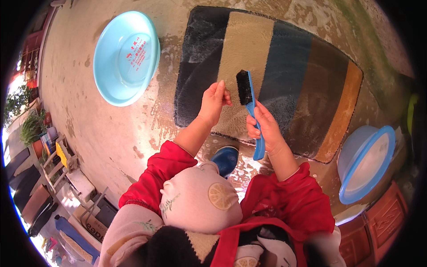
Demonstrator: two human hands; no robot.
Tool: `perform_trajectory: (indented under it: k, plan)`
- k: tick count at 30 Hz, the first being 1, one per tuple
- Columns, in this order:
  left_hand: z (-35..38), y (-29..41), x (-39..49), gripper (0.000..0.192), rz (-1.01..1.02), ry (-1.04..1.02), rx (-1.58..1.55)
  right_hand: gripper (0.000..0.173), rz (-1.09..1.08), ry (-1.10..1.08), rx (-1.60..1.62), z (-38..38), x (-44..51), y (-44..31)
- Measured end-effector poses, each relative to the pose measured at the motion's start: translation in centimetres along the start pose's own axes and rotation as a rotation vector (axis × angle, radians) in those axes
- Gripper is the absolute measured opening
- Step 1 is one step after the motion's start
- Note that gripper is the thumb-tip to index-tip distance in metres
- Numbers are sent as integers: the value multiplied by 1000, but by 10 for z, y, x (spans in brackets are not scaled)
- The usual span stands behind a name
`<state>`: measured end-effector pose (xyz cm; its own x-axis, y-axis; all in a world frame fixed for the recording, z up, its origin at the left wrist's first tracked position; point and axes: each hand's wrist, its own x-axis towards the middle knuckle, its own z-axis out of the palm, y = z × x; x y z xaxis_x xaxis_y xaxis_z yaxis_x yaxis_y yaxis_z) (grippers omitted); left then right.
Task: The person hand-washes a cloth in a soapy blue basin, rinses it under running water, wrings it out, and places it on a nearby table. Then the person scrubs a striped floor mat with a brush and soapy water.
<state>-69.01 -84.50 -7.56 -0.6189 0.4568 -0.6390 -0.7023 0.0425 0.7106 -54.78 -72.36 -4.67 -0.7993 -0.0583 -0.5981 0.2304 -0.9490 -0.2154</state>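
Note:
My right hand (265, 125) grips the blue handle of a scrubbing brush (246, 90) with dark bristles. The brush is held up over the rug, its bristles turned to the left. Just left of the bristles is my left hand (213, 103), apart from the brush, with its fingers curled in and nothing visible in them. Below both hands a striped pile rug (293, 63) lies on the ground, in black, beige, blue, brown and orange bands. Parts of it look wet.
A light blue plastic basin (116, 66) stands at upper left. Another blue basin (365, 167), holding whitish contents, is at right. One blue boot (226, 161) shows near the rug's lower edge. Wet, sudsy concrete (200, 152) surrounds the rug. Potted plants (31, 128) and a wooden chair (60, 160) stand far left.

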Motion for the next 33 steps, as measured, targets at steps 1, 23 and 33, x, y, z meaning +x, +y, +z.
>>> perform_trajectory:
  k: [1, 23, 33]
  plan:
    - [-1, -2, -1, 28, -16, -20, 42, 44, -2, 2, -1, 0, 0, -1]
    - [17, -1, -3, 27, 77, -15, -223, 45, -245, 220, -129, 21, 1, 0]
    - [18, 2, -4, 13, 105, 128, -34, 45, -242, 111, -114, 18, -1, -3]
